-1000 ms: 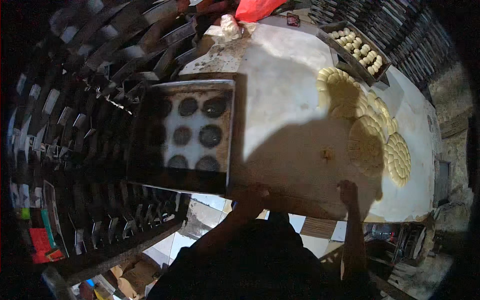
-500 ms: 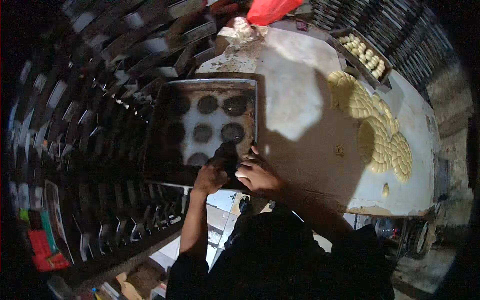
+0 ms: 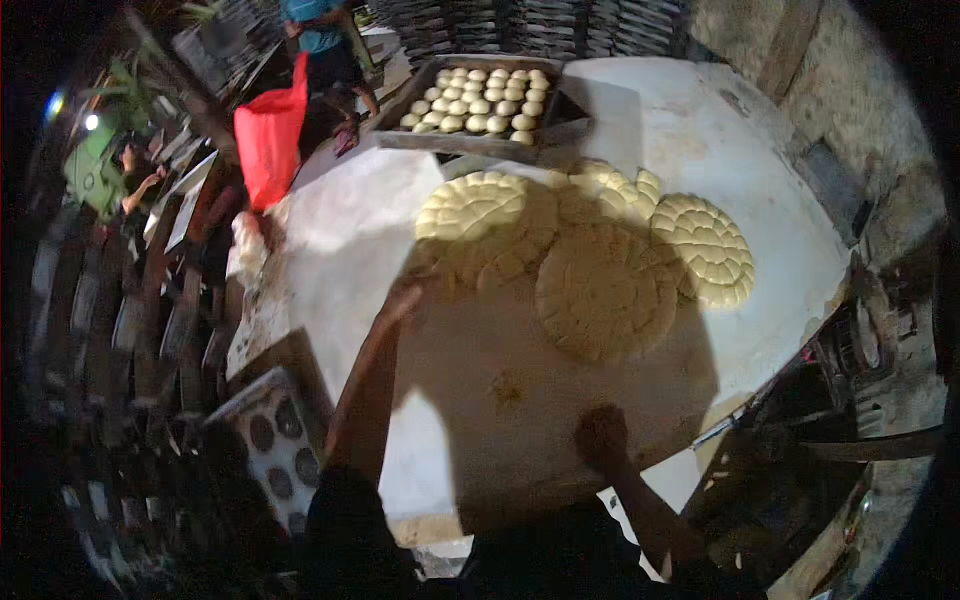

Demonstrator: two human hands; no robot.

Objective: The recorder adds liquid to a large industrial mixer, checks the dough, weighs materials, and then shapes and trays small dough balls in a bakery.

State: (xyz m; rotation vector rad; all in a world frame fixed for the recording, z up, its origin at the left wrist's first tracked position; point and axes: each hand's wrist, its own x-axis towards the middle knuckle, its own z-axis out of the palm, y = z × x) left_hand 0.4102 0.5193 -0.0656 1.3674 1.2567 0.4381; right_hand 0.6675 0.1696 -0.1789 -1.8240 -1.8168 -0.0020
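Note:
My left hand reaches forward over the pale table, its blurred fingers stretched toward the near left edge of a round, flat dough slab scored into many pieces. Whether it touches the dough is unclear. In shadow near the table's front edge, my right hand is curled like a fist on the tabletop; anything inside it is hidden. Beyond it lies a shaded dough round. Another divided dough round sits to its right in the light, with a broken-up portion of dough behind.
At the back stands a dark tray bearing rows of dough balls. A baking pan with dark round marks is at the left. A red bag hangs past the left edge. Two people, one in a blue top, are farther off.
My view has swung right, from the baking pan to the dough. Both hands have left the pan and moved apart: the left toward the dough, the right to the table's front.

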